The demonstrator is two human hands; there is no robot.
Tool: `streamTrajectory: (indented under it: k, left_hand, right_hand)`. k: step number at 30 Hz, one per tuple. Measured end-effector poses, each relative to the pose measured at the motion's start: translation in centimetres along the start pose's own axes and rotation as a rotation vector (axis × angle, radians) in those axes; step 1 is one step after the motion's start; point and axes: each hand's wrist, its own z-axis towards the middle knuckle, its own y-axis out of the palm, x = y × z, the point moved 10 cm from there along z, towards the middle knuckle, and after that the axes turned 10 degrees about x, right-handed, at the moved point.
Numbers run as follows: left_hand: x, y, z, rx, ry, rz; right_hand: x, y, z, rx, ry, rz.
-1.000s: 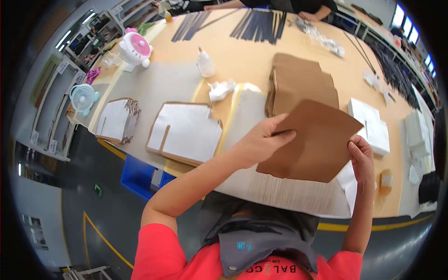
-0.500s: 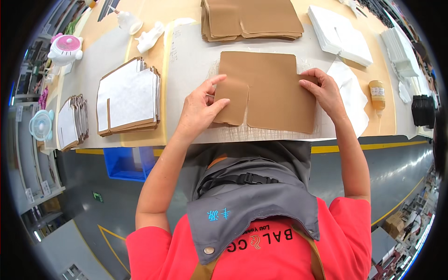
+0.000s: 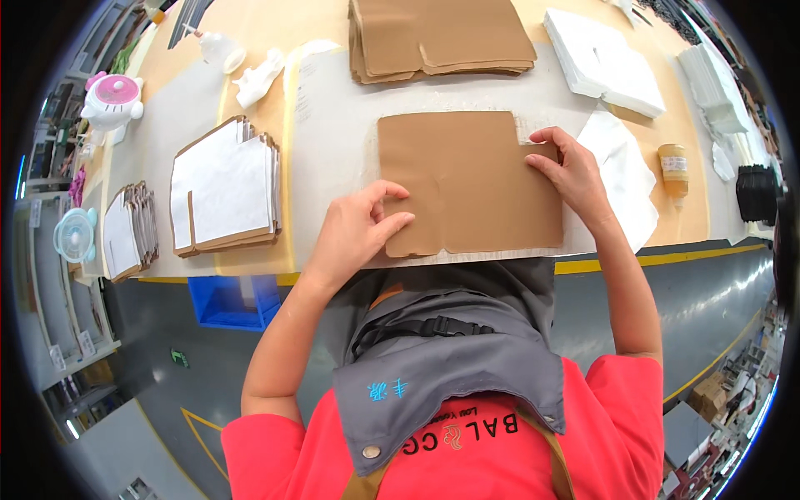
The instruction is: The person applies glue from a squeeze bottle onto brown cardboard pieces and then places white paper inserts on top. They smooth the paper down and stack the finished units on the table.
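Note:
A flat brown leather-like panel [image 3: 467,192] lies in front of me at the table's near edge. It has a notch at its upper right corner and a faint slit line running up from its lower edge. My left hand [image 3: 358,229] has thumb and forefinger on the panel's left edge, low down. At the notch, my right hand [image 3: 571,175] pinches the upper right edge between thumb and curled fingers. Beyond the panel sits a stack of similar brown panels [image 3: 450,42]. Another stack of brown pieces with white facing [image 3: 225,187] lies to the left.
A smaller stack of pieces [image 3: 129,229] stands far left. White sheets [image 3: 604,62], a loose white sheet [image 3: 617,171] and an amber bottle [image 3: 673,167] are on the right. A white squeeze bottle [image 3: 221,52] lies far left, a blue bin [image 3: 237,300] below the table edge.
The panel has come nearer to me, and its slit, gaping earlier, now has its edges together. My left hand has slid down along the left edge; my right stays by the notch.

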Motion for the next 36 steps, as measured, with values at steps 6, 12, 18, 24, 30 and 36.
streamTrajectory:
  k: [6,12,18,24,30,36]
  left_hand:
    - [4.4,-1.6,-0.8,0.217,0.294,0.375]
    - [8.2,4.3,1.7,0.128,0.689,0.285]
    - [9.4,10.4,2.9,0.025,0.812,0.493]
    - [9.2,10.7,3.0,0.012,0.819,0.532]
    - [8.9,8.0,3.2,-0.001,0.733,0.496]
    - [3.7,0.8,-0.1,0.217,0.589,0.273]
  right_hand:
    - [-2.4,-3.8,-0.6,0.28,-0.295,-0.271]
    - [7.8,-18.0,0.0,0.614,-0.141,-0.636]
    - [21.0,-22.3,-1.1,0.507,0.333,-0.391]
    - [23.5,-21.7,-1.3,0.32,0.654,0.089]
    - [19.7,-24.9,-3.2,0.639,0.413,0.869]
    - [7.9,-15.6,-5.7,0.549,0.304,1.356]
